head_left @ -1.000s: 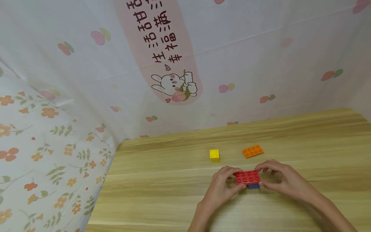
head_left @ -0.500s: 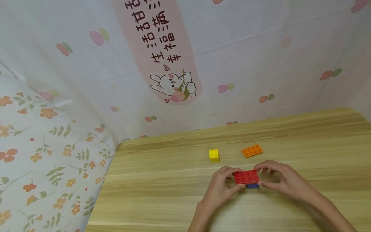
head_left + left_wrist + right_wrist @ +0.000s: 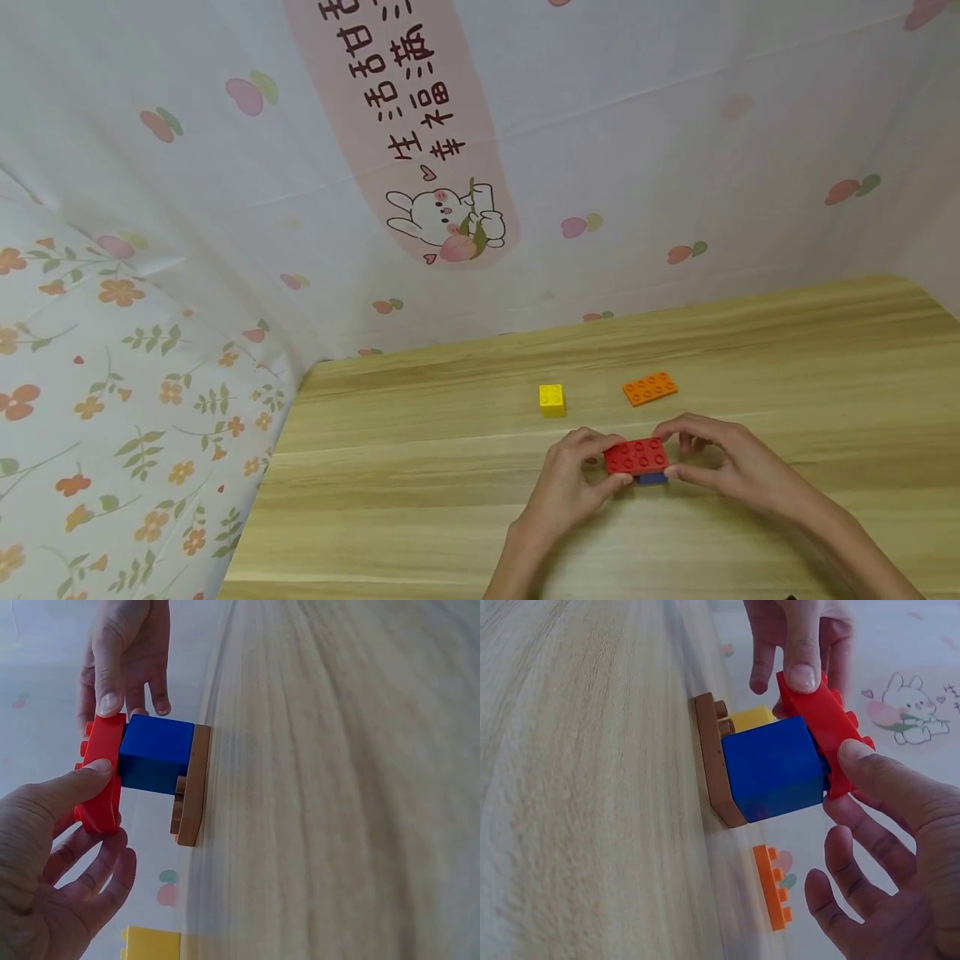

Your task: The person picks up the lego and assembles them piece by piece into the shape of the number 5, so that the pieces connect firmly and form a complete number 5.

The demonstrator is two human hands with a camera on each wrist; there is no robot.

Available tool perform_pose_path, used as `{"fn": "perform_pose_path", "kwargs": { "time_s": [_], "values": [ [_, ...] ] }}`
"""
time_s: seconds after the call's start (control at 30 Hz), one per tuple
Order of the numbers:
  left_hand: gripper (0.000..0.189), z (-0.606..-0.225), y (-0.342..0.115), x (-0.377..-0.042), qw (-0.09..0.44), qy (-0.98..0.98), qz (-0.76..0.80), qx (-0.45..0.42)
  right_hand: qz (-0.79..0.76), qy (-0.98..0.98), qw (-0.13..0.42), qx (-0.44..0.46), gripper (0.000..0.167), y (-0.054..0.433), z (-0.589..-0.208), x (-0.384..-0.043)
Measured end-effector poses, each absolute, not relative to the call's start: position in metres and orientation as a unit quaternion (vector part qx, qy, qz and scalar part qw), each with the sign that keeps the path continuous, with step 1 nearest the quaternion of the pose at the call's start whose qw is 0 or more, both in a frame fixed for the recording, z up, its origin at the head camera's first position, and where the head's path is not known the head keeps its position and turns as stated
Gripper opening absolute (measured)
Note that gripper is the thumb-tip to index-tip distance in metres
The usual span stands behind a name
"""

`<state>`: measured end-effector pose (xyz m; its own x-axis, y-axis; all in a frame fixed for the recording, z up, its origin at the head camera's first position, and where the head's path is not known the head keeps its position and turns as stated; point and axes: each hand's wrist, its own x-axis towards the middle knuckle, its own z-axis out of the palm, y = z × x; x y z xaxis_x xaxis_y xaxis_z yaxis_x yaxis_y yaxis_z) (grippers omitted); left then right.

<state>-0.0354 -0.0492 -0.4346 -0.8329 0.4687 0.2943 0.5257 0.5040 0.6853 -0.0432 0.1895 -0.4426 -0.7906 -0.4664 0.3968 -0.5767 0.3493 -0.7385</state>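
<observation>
A thin red eight-stud building brick [image 3: 636, 457] is pinched between thumb and fingers at its left end by my left hand [image 3: 567, 475] and at its right end by my right hand [image 3: 723, 462]. Directly under it stands a blue building brick [image 3: 157, 754], fixed on one half of a brown plate brick [image 3: 195, 787] that lies on the table. In the right wrist view the red brick [image 3: 817, 724] is slightly tilted against the blue studs, with a narrow gap showing. The red brick overhangs the blue one towards my left hand. From the head view the brown plate is hidden.
A yellow four-stud brick [image 3: 552, 402] stands behind my left hand. Behind my right hand lies a flat orange eight-stud brick [image 3: 650, 388]. The wooden table [image 3: 390, 467] meets a printed cloth [image 3: 525, 292] at the back, with a flowered cloth [image 3: 135, 417] to the left.
Both hands keep their pinch on the red brick, which stays over the blue one. The whole head view shifts very slightly; nothing else visibly moves.
</observation>
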Motion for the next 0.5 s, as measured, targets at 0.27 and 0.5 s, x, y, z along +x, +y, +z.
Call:
{"fn": "perform_pose_path", "kwargs": {
  "time_s": [0.27, 0.5],
  "values": [
    [0.035, -0.4376, -0.0486, -0.0363, 0.004, -0.849, -0.463, -0.256, 0.473, -0.825, 0.046, 0.306, 0.043, 0.1895, -0.4416, -0.0421],
    [0.037, -0.4417, -0.0483, -0.0375, -0.025, -0.816, -0.531, -0.225, 0.471, -0.826, 0.044, 0.305, 0.043, 0.1897, -0.4414, -0.0425]
  ]
}}
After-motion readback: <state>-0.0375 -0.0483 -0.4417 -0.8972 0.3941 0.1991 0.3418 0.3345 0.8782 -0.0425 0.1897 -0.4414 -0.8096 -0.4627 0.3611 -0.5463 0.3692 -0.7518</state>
